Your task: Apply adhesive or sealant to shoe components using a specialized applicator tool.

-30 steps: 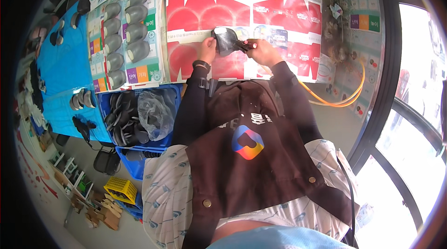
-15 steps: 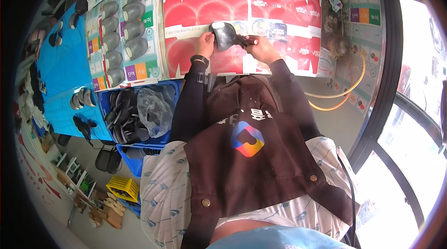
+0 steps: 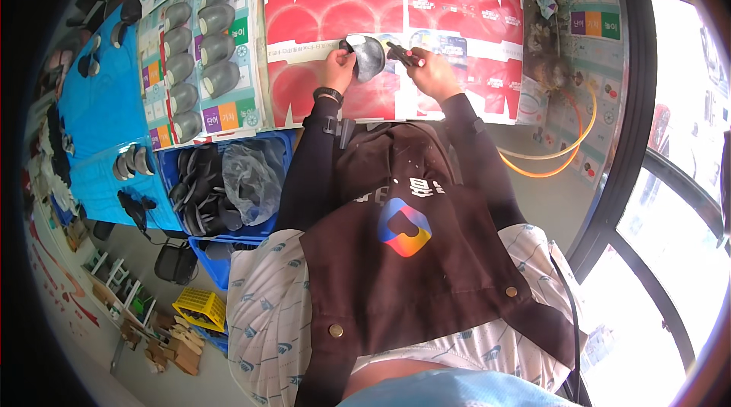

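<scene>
My left hand [image 3: 339,70] is closed on the left edge of a dark grey, rounded, shell-like piece [image 3: 370,58] with a pale patch near its upper left. It is held over a red-and-white printed sheet [image 3: 327,15]. My right hand [image 3: 435,76] is wrapped round a small black handheld tool [image 3: 399,54] with red parts; its exact kind is unclear. The tool's dark tip points left toward the piece, a narrow gap between them.
Several grey rounded pieces [image 3: 218,47] lie in two columns on a printed board to the left. Below them, a blue bin [image 3: 289,150] holds black curved parts and a clear plastic bag [image 3: 251,178]. An orange hose [image 3: 560,165] loops at the right, near a glass door [image 3: 647,178].
The shell-like piece has been turned in my left hand and shows a rounder outline. The tool in my right hand has moved off its right edge and tipped upward.
</scene>
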The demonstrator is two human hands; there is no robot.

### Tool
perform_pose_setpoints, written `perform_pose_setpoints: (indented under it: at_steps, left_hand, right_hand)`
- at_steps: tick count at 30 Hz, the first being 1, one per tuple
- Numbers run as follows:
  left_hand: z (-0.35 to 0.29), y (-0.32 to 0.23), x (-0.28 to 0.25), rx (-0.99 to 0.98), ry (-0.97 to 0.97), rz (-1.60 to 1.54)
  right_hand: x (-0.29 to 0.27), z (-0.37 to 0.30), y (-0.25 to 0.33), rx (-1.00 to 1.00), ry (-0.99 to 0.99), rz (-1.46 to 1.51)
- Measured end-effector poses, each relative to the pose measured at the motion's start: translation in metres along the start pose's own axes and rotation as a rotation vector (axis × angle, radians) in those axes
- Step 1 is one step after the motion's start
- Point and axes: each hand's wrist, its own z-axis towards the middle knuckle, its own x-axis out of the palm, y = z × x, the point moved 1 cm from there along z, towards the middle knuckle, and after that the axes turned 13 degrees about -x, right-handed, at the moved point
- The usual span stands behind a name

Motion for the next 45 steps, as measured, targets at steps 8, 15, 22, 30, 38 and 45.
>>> perform_pose_setpoints:
  at_steps: [8, 15, 22, 30, 38, 45]
  left_hand:
    - [-0.011, -0.014, 0.005, 0.048, -0.082, 0.072]
    - [0.008, 0.008, 0.001, 0.065, -0.241, 0.18]
    - [0.011, 0.02, -0.006, -0.118, -0.177, 0.01]
    - [0.031, 0.06, -0.042, -0.152, -0.177, -0.087]
    - [-0.002, 0.038, -0.073, -0.177, -0.207, -0.274]
    - [-0.006, 0.06, -0.092, -0.222, -0.221, -0.443]
  right_hand:
    - [0.02, -0.008, -0.019, 0.022, 0.29, 0.301]
    - [0.002, 0.0, -0.012, 0.056, 0.119, 0.567]
    - [0.01, 0.016, 0.0, 0.031, 0.189, 0.497]
    - [0.037, 0.04, -0.012, -0.012, 0.025, 0.395]
    - [0.041, 0.048, -0.026, 0.096, 0.037, 0.391]
    - [0.025, 0.048, -0.006, 0.045, 0.138, 0.454]
